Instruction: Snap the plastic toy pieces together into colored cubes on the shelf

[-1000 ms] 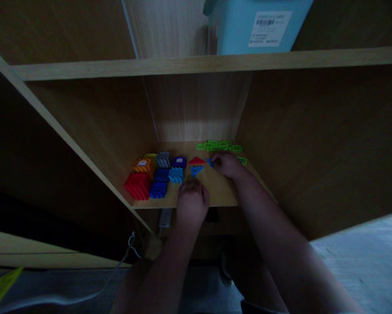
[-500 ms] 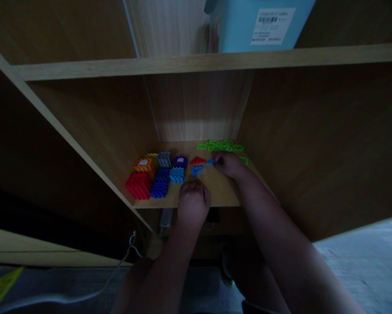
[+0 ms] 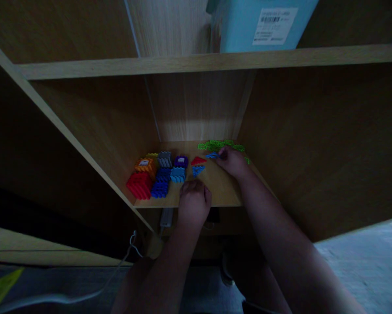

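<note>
My right hand (image 3: pixel 232 162) reaches in over the shelf board, its fingers pinching a blue triangle piece (image 3: pixel 212 155) whose point shows to the left. Behind that hand lie several bright green pieces (image 3: pixel 215 145), partly covered by it. A red triangle piece (image 3: pixel 198 161) and a second blue triangle piece (image 3: pixel 198 170) lie flat to the left of the held one. My left hand (image 3: pixel 195 198) is curled into a fist at the shelf's front edge, below the light blue stack (image 3: pixel 178 175). Anything inside the fist is hidden.
On the left stand stacks of plastic pieces: red (image 3: pixel 139 186), orange (image 3: pixel 146 168), grey (image 3: pixel 165 159), dark blue (image 3: pixel 159 189) and purple (image 3: pixel 180 161). Overhead runs the upper shelf's edge (image 3: pixel 183 65), with a light blue bin (image 3: pixel 238 30) on it. Wooden side panels flank the compartment.
My right hand has lifted the blue triangle piece slightly and moved it toward the back, nearer the green pieces. The left fist stays in place.
</note>
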Demonstrator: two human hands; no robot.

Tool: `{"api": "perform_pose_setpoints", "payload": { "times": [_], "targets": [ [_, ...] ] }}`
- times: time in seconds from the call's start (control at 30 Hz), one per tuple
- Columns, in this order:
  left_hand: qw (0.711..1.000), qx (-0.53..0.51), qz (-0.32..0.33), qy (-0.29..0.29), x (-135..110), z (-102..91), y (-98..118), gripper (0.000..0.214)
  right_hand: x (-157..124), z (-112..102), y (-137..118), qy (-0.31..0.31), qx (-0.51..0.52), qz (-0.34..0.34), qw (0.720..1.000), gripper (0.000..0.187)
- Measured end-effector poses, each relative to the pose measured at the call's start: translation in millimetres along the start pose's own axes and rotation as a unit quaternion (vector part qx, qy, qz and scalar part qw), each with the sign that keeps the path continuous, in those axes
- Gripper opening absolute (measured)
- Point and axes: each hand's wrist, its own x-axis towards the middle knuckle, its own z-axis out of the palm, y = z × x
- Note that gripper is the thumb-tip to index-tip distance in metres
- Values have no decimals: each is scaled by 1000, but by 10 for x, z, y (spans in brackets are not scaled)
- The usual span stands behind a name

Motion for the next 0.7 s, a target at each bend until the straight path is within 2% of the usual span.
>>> {"api": "perform_pose_setpoints", "payload": {
  "times": [0.17,0.4,0.7],
  "targets": [
    [1000,-2,-1,6,3,11,1,11,-52,90,-176,-60,131,-73,987,17],
    [1000,5,-15,-12,14,-9,24,12,-99,186,-331,-109,158,-95,977,17],
    [1000,-1,-5,4,2,4,8,11,-92,281,-297,-120,180,-117,969,17]
  ]
}}
